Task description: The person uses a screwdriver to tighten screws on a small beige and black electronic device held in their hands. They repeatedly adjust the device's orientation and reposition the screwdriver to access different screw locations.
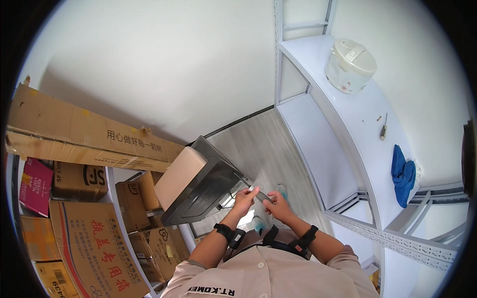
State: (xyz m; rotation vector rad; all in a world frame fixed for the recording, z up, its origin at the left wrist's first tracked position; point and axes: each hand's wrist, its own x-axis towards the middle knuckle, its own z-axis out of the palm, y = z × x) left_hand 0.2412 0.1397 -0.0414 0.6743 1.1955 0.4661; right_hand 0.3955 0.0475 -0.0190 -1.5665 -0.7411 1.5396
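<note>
Left hand (244,201) and right hand (280,207) close around a grey-handled tool (263,196); its long axis slants far-left toward a black panel (213,184), which lies left, nearer the left hand.

Rice cooker (351,69), blue cloth (401,175), cardboard boxes (92,243)
</note>
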